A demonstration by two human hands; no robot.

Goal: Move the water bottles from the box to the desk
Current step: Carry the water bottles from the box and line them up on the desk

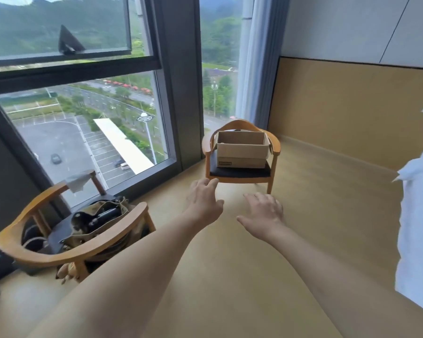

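Both arms stretch forward over the floor point(230, 276), palms down. Left hand point(204, 199) has fingers straight and loose, holding nothing; right hand point(263, 211) is the same, fingers spread and relaxed, nothing in it. The two hands are near each other but not touching, and both hang in the air well short of the box.

Cardboard box point(242, 148) sits with flaps open on the dark seat of a wooden armchair point(274, 145) by the window point(83, 132) and the blue curtain point(257, 69). Inside of the box can't be seen from this angle, so can't tell whether bottles are in it; only a small dark bit shows behind its far rim. A small label is on the box's front lower left.

A second wooden armchair point(66, 250) stands near left, holding a tan bag point(95, 220) with dark items in it and a white cloth point(77, 182) draped on its backrest. White bedding point(418, 228) is at the right edge. Light wood panelling covers the wall point(352, 106).
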